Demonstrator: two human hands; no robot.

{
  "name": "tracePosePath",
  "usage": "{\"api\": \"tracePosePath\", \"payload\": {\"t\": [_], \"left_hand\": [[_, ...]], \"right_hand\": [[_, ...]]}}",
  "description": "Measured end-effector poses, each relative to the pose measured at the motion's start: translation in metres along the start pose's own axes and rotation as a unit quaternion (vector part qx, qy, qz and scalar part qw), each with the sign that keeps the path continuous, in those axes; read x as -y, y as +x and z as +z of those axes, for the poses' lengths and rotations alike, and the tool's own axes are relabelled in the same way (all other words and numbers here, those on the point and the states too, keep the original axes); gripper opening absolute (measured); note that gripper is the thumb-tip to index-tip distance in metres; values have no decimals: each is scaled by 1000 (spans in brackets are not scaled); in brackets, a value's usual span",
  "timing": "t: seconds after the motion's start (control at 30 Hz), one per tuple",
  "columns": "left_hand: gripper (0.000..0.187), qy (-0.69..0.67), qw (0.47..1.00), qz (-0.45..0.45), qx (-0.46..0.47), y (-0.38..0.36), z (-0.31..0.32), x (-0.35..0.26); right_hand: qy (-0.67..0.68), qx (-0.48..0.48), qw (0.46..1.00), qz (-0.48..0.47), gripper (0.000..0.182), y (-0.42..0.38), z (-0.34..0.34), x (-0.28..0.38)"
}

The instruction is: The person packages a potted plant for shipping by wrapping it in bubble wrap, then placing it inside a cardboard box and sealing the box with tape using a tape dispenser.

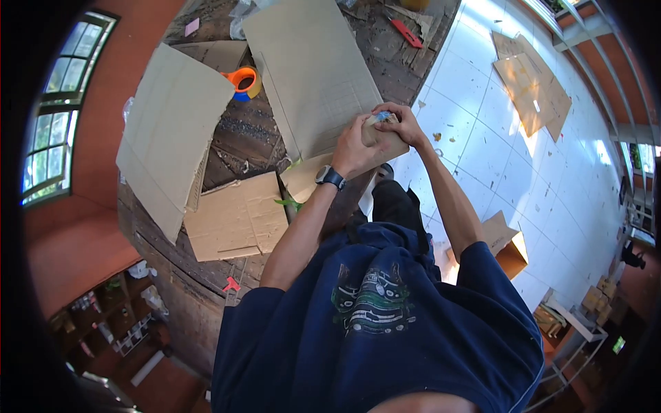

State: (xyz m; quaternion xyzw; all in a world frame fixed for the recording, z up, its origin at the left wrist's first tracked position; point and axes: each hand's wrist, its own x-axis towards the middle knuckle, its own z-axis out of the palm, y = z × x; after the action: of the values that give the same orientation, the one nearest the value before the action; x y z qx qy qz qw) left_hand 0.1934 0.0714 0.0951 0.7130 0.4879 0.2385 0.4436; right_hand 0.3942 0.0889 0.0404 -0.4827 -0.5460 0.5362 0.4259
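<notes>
Working at the near edge of a large cardboard sheet (pixel 313 76) laid across a rough wooden table (pixel 241 134), both hands meet at the sheet's lower right corner, about one o'clock from frame centre

- Left hand (pixel 354 148), watch (pixel 330 177) on the wrist: fingers curled and pressed down on a small cardboard piece (pixel 310 177) that lies under the sheet's corner
- Right hand (pixel 399 124): closed in a pinch on a small pale-blue object (pixel 381 117) at the cardboard edge; what it is cannot be told, too small and half covered
- Orange tape dispenser (pixel 243 81) at eleven o'clock of the hands, just beside the sheet's left edge, untouched
- Folded cardboard panel (pixel 172 131) at nine o'clock, a flattened box (pixel 236 217) at seven o'clock, red cutter (pixel 406 32) at twelve o'clock near the table's far side
- More cardboard scraps (pixel 533 86) on the white tiled floor at two o'clock

Judgement: step in hand looks like fixing or marking the corner where the two cardboard pieces overlap. Next move likely calls for the left hand holding the pieces flat and steady while the right draws its small object along the edge without the sheet slipping
</notes>
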Motion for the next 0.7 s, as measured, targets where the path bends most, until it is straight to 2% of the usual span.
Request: {"api": "tracePosePath", "payload": {"t": [0.07, 0.17, 0.23, 0.33, 0.37, 0.47, 0.5, 0.63, 0.7], "left_hand": [[100, 103, 994, 5, -30, 15, 9, -15], [113, 224, 973, -36, -46, 47, 28, -35], [116, 269, 961, -41, -46, 63, 38, -33], [120, 303, 951, -52, -35, 76, 46, -32], [121, 312, 948, -55, -27, 78, 44, -31], [116, 298, 951, -78, -12, 81, 41, -34], [115, 309, 948, -81, -3, 83, 41, -38], [113, 341, 937, -69, 20, 91, 45, -51], [113, 353, 933, -55, 42, 95, 41, -54]], "right_hand": [[5, 21, 1000, -7, 35, 26, -14, -2], [7, 56, 998, -6, 37, 56, -40, -6], [12, 73, 997, 3, 38, 68, -53, -7], [-22, 58, 998, 10, 49, 63, -59, 0], [-14, -14, 1000, 0, 61, 58, -53, -13], [-72, -216, 973, 41, 67, 17, -33, -2], [26, -238, 968, 78, 61, 6, -20, -7], [20, -378, 925, 35, 53, 6, 4, -2], [33, -388, 920, 41, 52, 9, 4, -2]]}}
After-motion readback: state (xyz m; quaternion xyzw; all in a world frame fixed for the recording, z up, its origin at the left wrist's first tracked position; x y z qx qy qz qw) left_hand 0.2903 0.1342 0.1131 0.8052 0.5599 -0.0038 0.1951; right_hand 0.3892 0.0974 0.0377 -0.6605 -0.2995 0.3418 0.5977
